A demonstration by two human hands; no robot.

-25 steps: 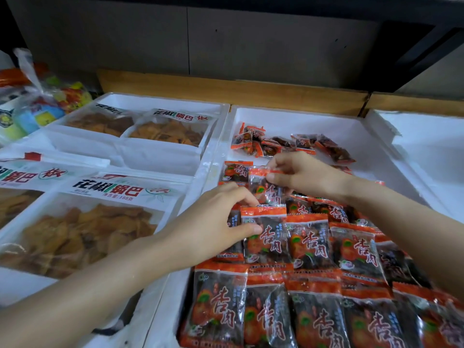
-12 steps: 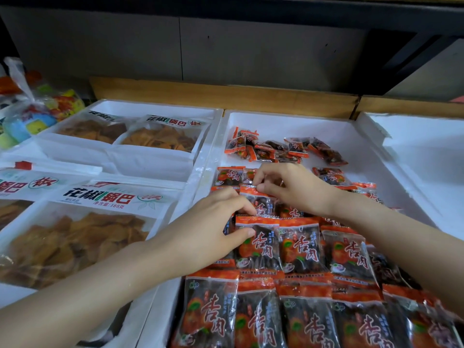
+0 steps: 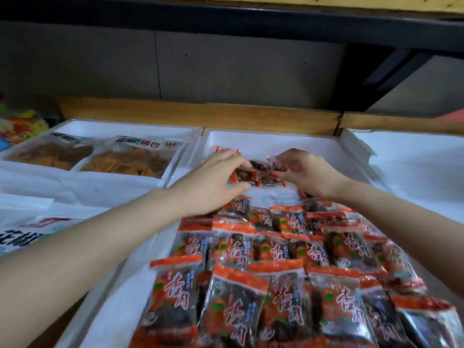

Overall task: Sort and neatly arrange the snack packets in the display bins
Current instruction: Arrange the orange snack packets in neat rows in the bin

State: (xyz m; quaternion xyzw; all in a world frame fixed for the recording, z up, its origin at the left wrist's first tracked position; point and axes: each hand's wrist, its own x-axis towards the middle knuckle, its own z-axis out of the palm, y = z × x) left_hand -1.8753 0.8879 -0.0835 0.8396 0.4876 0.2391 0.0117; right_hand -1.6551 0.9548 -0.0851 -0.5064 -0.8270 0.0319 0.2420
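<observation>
Head view: both your hands are at the far end of the mid bin (image 3: 276, 140), a white foam tray. Your L hand (image 3: 213, 182) reaches in over the bin's left wall. Its fingers (image 3: 238, 160) curl down over the left end of the loose pkts (image 3: 261, 173) w/ the thumb on the near side, so it grips that clump. Your R hand (image 3: 310, 174) comes in from the right, fingers (image 3: 286, 159) bent inward & pinching a pkt at the right end of the same clump. The hands are near each other, not touching, w/ the clump btwn them. Can't tell if the clump rests on the bin floor or is just off it, as that part is blurred.

Nearer you in the same bin are the pkt rows (image 3: 276, 257): red-topped, dark filling, red characters, overlapping like shingles across the bin. A strip of white floor shows btwn the rows & the clump.

To the left, the L bin (image 3: 125, 126) holds two clear crisp bags (image 3: 133, 159) side by side w/ printed labels. Another labelled bag (image 3: 27, 237) lies nearer, beside your L forearm. A colourful bag (image 3: 22, 125) at the far left edge is blurred. The white R bin (image 3: 414, 151) sits to the right. A wooden ledge (image 3: 200, 113) runs behind the bins.
</observation>
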